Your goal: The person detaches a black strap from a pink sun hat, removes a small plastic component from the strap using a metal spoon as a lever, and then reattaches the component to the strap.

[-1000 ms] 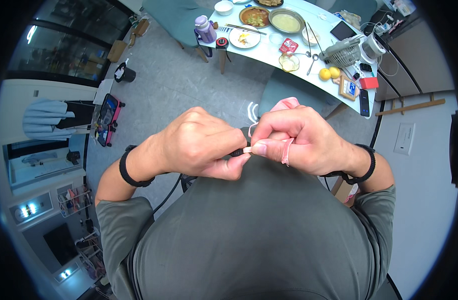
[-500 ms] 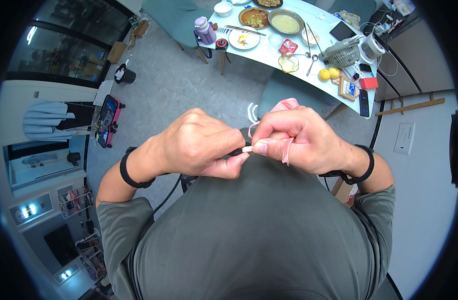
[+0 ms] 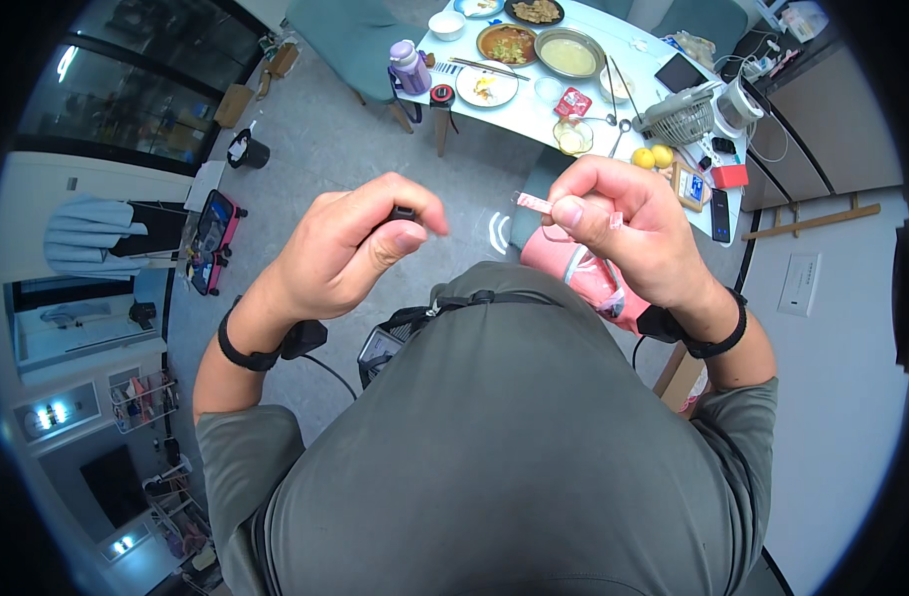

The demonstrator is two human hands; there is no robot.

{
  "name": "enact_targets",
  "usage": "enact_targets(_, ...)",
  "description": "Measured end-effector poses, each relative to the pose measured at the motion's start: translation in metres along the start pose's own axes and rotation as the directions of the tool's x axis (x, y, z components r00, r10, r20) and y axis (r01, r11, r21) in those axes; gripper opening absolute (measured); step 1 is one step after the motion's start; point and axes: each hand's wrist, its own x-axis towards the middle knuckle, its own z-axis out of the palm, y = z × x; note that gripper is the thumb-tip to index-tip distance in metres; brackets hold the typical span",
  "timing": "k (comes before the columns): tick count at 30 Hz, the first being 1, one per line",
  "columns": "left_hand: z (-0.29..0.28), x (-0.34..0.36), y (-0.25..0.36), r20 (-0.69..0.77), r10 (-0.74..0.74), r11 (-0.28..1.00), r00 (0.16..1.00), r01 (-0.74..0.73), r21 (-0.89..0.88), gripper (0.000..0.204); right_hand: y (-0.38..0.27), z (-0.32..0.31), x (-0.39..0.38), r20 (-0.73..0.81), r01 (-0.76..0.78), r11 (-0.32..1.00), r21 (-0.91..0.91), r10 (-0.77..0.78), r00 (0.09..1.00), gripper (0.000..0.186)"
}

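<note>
My left hand [image 3: 350, 243] is raised over the floor, fingers curled round a small black object [image 3: 403, 213]. Only its end shows between index finger and thumb, so I cannot tell its kind. Across from it, my right hand [image 3: 633, 223] pinches a narrow pink-and-white strap [image 3: 532, 203] between thumb and forefinger. Thin loose threads stick out from the strap's free tip, which points left. Below that hand hangs a pink fabric item with pale trim [image 3: 578, 273], partly covered by the hand and wrist. A clear gap separates the two hands.
Ahead stands a white table [image 3: 514, 109] with dishes, a purple bottle [image 3: 409, 68], a grey fan [image 3: 681, 114] and two yellow fruits [image 3: 653, 156]. A teal chair [image 3: 350, 50] is at its left. An open suitcase [image 3: 216, 238] and a black bin [image 3: 248, 149] sit on the floor.
My hands, close together before, have parted. The left moved left and up with the black object, the right moved right and up with the strap. The pink fabric now shows more fully.
</note>
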Motion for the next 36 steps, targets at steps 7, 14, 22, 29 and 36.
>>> enact_targets(7, 0.004, 0.009, 0.003, 0.034, 0.053, 0.999, 0.998, -0.054, 0.008, 0.031, -0.002, 0.010, 0.005, -0.057, 0.034, 0.999, 0.033, -0.032, 0.998, 0.022)
enact_targets(14, 0.009, 0.009, 0.001, 0.048, 0.060, 0.997, 0.997, -0.057, -0.061, 0.025, -0.005, 0.018, 0.008, -0.031, 0.042, 0.997, 0.062, -0.040, 0.999, 0.021)
enact_targets(22, 0.011, 0.008, 0.000, 0.033, 0.090, 0.994, 0.995, -0.088, -0.058, 0.022, -0.008, 0.027, 0.010, 0.059, 0.026, 0.996, 0.082, -0.031, 0.998, 0.015)
enact_targets(29, 0.012, 0.007, 0.001, 0.036, 0.135, 0.990, 0.990, -0.134, -0.031, 0.024, -0.014, 0.030, 0.011, 0.094, -0.029, 0.995, 0.093, 0.020, 0.995, 0.016)
enact_targets(36, 0.014, 0.004, -0.003, 0.031, 0.139, 0.990, 0.990, -0.139, -0.015, 0.022, -0.021, 0.030, 0.014, 0.116, -0.097, 0.994, 0.052, 0.090, 0.989, 0.016)
